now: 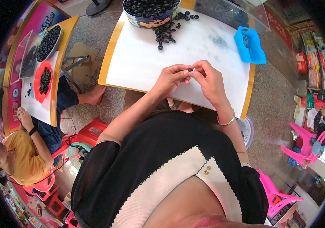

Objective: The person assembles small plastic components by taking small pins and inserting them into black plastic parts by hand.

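Observation:
Above the near part of a white-covered table (132, 62), both my hands meet fingertip to fingertip. A small round black part (190, 70) is pinched between the thumb and forefinger of my left hand (172, 79). My right hand (210, 80) has its thumb and fingers closed in a pinch right against that part; a tiny pale bit shows at its fingertips, too small to name. Farther off stands a round tub (147, 22) heaped with black ring-shaped parts. Several loose black parts (164, 35) lie spilled beside it on the white surface.
A blue plastic tray (260, 56) with small bits sits at the right edge, near a clear box (259, 16) at the back. Leftward, a co-worker in a yellow shirt (29, 155) sits at another table, with a red tray (40, 97). Pink chairs (303, 146) stand right.

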Demonstrator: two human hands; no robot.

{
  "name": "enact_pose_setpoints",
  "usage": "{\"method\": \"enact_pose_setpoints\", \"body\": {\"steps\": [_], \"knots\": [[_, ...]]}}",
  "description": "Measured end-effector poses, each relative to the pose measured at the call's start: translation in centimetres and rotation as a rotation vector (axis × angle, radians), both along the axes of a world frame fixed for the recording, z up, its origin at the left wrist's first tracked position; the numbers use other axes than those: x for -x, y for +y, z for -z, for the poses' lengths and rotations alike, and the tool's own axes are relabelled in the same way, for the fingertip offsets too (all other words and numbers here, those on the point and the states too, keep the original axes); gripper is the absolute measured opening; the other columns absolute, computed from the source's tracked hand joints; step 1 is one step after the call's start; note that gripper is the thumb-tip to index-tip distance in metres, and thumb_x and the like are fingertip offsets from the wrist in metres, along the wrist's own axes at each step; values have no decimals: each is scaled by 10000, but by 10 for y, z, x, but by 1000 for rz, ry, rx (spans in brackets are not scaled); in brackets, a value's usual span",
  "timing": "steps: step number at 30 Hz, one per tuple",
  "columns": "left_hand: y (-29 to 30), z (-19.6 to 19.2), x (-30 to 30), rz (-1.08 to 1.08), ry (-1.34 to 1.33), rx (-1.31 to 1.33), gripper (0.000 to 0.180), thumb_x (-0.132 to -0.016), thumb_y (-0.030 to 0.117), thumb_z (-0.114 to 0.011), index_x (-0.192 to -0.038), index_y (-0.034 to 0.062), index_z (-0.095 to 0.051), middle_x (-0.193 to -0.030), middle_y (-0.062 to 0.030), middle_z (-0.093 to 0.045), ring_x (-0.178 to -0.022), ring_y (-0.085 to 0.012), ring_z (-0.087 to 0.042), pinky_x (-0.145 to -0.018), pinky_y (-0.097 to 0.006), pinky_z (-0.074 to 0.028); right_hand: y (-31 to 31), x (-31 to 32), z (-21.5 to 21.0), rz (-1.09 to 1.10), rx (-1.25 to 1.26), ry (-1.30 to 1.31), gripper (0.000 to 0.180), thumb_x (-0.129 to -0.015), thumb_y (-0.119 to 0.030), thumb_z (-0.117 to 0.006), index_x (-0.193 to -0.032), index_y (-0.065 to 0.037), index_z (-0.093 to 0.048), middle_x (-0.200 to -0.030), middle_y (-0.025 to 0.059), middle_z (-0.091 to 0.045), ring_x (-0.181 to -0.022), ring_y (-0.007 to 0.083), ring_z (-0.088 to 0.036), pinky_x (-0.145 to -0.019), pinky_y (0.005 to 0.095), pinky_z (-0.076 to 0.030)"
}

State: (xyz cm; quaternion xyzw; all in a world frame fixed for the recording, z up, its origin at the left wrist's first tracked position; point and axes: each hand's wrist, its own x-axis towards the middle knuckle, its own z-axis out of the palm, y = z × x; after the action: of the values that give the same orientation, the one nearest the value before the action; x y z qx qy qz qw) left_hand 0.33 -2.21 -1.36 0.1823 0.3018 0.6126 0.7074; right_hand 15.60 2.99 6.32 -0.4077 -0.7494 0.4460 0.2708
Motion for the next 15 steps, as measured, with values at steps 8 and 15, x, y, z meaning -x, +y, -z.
{"method": "enact_pose_setpoints", "body": {"steps": [8, 15], "knots": [[1, 0, 5, 21, -60, 29, 259, -899, 55, -597, -1130, -62, -592, -960, -126, -632, -795, -143, -575, -723, -254, -500, 14, -8, 10, 86, 207, 173, 141, -866, -145, -632, -925, -19, -612, -773, 16, -622, -697, 76, -539, -644, 235, -458], [1, 1, 8, 59, -101, 23, 271, -912, 81, -586, -1155, -39, -567, -887, -80, -612, -756, -134, -576, -707, -246, -504, 2, 6, 8, 31, 178, 116, 102, -845, -101, -642, -893, -20, -602, -765, 6, -608, -691, 66, -522, -630, 224, -439]]}}
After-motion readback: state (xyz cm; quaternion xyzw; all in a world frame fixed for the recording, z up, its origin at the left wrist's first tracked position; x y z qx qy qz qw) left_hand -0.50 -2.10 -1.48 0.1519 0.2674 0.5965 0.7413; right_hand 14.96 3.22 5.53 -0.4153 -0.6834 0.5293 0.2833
